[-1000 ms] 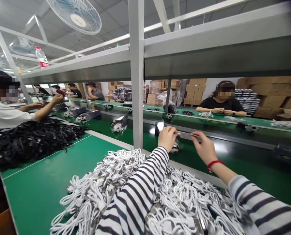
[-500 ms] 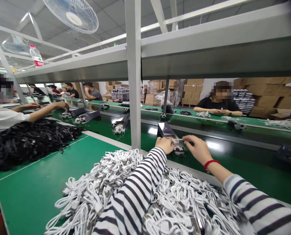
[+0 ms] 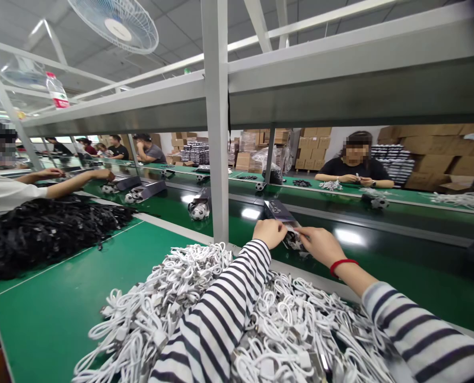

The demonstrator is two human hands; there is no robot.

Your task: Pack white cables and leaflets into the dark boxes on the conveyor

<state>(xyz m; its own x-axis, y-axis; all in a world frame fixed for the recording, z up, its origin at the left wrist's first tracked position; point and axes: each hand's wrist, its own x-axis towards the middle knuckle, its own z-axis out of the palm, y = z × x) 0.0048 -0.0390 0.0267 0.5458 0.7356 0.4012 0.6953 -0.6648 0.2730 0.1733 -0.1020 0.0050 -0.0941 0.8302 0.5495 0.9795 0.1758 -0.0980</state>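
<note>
Well, L hand (image 3: 269, 233): is keeping a narrow grip, fingertips pinching the L end of a thin pale strip (image 3: 291, 230).
R hand (image 3: 320, 243): is pinching the R end of same strip, grip also narrow; red band (image 3: 343, 263) is circling the wrist.
Strip: is spanning btwn both hands, just over near end of the dark box (image 3: 280, 210); its exact shape is too small to tell.
Box: is lying on the glossy green belt (image 3: 404, 271), pointing away from the hands.
Ball (image 3: 294, 240): black/wht, is sitting at near end of box, R fingers hiding part of it.
Cables (image 3: 141, 314): wht, coiled, are lying in a big heap on green tabletop (image 3: 57, 282), on both sides of L striped sleeve (image 3: 217, 314).
Straps (image 3: 53, 223): blk, are lying in a pile at far L of tabletop.
Other boxes (image 3: 151, 190): are lying w/ balls on belt, further L.
Co-workers: one in wht sleeve (image 3: 9, 183) is reaching over belt, what is held I cannot tell; one opposite in blk top (image 3: 352, 169) is holding a small pale thing.
Overhead: fan (image 3: 113, 26) is hanging upper L; bottle (image 3: 57, 91) is standing on shelf (image 3: 328, 101).
</note>
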